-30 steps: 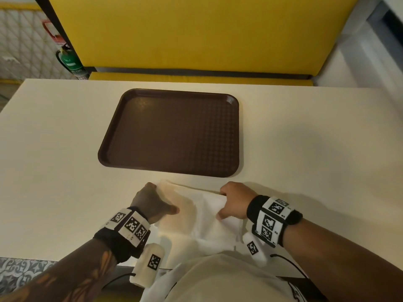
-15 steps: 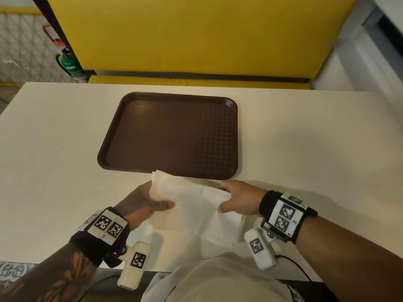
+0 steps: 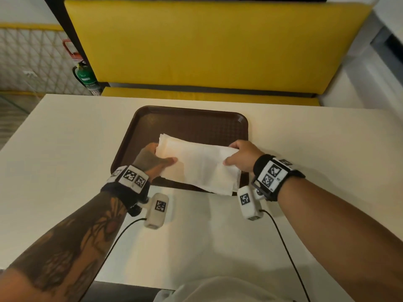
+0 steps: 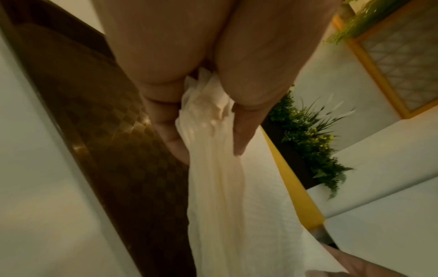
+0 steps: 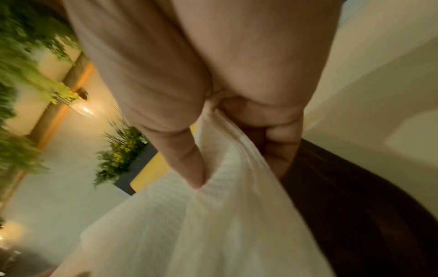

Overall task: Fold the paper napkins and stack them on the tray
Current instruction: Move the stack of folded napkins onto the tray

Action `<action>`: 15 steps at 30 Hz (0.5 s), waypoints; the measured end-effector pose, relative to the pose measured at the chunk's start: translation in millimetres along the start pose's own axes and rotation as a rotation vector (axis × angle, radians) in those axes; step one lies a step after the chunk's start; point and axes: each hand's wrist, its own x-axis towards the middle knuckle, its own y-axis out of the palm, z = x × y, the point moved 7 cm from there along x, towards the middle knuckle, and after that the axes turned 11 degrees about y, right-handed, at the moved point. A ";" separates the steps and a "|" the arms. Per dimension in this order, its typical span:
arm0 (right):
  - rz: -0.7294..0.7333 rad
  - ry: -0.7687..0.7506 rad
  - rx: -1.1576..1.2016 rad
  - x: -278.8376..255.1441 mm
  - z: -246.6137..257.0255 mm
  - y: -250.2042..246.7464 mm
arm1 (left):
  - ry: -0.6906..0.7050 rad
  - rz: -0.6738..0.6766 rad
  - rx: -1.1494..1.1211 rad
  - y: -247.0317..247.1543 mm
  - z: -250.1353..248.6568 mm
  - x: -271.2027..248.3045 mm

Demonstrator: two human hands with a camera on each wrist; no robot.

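A stack of white folded paper napkins hangs in the air over the near part of the brown tray. My left hand grips its left end, thumb on top and fingers beneath. My right hand pinches the right end the same way. The left wrist view shows the layered napkins squeezed between thumb and fingers, with the tray below. In the right wrist view the thumb presses onto the napkins and the curled fingers lie under them, above the tray.
The tray lies on a cream table. A yellow bench seat runs behind the far edge. A green fire extinguisher stands on the floor at the back left. Cables trail from both wrist cameras across the near table.
Both hands have lifted the napkin stack off the near table and carried it forward, from in front of the tray to above its near part.
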 end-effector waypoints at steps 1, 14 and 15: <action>-0.021 0.032 0.004 7.4 -3.4 3.6 | -0.007 -0.020 0.040 0.5 2.5 6.7; -0.191 0.083 -0.018 51.9 -6.5 10.8 | -0.078 -0.130 0.134 12.2 8.3 31.8; -0.187 0.082 -0.022 52.7 -6.3 12.8 | -0.081 -0.135 0.150 11.4 9.9 32.7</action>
